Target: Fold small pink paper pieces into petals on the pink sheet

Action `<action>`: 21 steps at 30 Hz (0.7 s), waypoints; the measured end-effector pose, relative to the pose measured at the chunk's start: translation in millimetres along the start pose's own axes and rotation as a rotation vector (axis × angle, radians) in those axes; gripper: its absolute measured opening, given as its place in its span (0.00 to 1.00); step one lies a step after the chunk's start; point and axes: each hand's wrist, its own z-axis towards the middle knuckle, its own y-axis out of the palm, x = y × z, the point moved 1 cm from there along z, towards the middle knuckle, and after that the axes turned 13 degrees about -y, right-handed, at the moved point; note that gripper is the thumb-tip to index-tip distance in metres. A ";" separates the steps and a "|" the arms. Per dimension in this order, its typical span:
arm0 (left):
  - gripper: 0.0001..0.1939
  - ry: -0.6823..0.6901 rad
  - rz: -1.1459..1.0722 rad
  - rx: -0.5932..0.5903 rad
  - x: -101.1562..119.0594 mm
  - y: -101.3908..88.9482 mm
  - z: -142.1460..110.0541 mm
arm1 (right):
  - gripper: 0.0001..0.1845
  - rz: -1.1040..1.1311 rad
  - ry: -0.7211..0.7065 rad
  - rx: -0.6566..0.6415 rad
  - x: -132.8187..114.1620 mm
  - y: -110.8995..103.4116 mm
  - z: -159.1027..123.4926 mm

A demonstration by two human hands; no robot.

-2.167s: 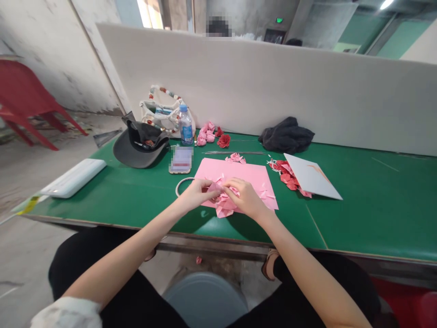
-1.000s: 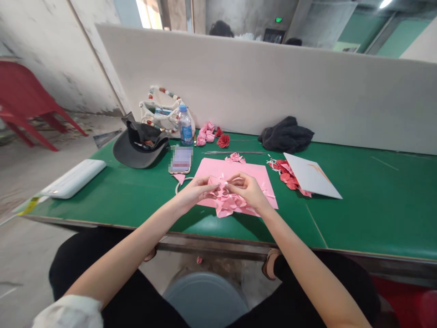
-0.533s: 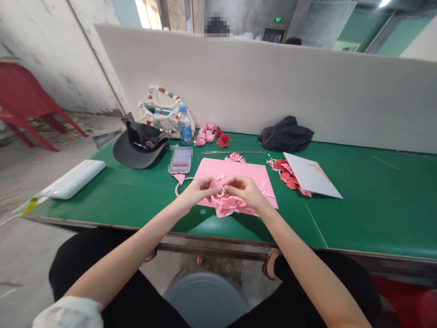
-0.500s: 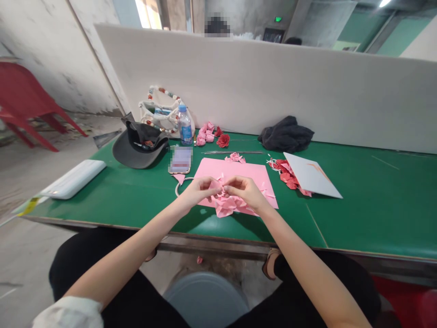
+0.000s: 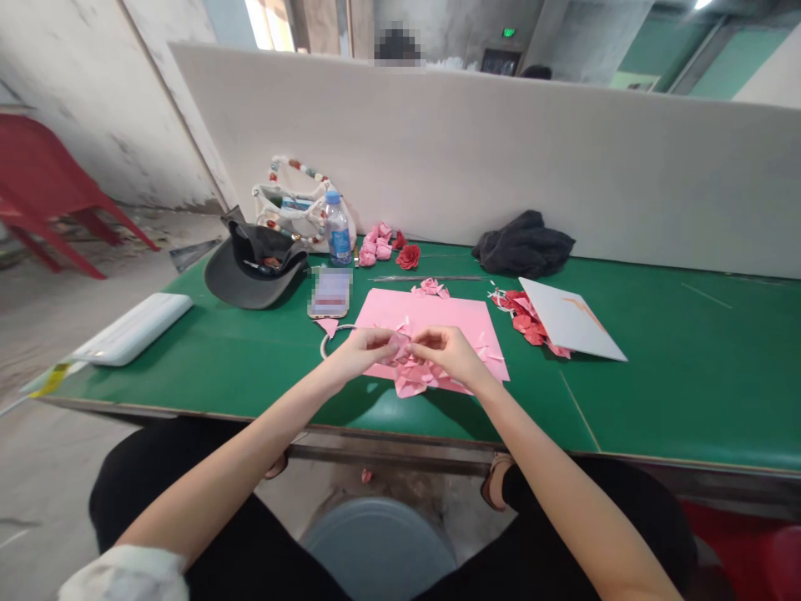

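Note:
A small pink paper piece (image 5: 400, 344) is pinched between the fingertips of my left hand (image 5: 370, 346) and my right hand (image 5: 441, 344). Both hands are closed and nearly touch each other, above a pink sheet (image 5: 450, 313) lying on the table. Below the fingers, a heap of loose pink paper pieces (image 5: 416, 380) covers the near part of the sheet. A little bunch of folded pink paper (image 5: 430, 288) sits at the sheet's far edge. My fingers partly hide the held piece, so its exact shape is unclear.
On the green table (image 5: 676, 359) stand a cap (image 5: 256, 267), a water bottle (image 5: 338, 229), a phone (image 5: 330, 292) and a white power bank (image 5: 134, 328). Pink and red paper flowers (image 5: 409, 256) lie behind. Rightward are red paper pieces (image 5: 529, 321), a white board (image 5: 572, 321) and dark cloth (image 5: 524, 244).
The pink paper piece between my fingertips has turned and shows a broader face now. My fingers have shifted slightly around it; the rest looks the same.

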 end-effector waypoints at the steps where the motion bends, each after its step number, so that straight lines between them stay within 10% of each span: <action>1: 0.18 0.006 0.012 0.006 0.3 0.2 -0.2 | 0.15 -0.003 0.007 0.000 -0.3 0.0 -0.3; 21: 0.14 0.064 0.179 0.093 -5.0 -2.5 2.9 | 0.11 -0.150 0.051 -0.074 -6.4 -6.8 -3.1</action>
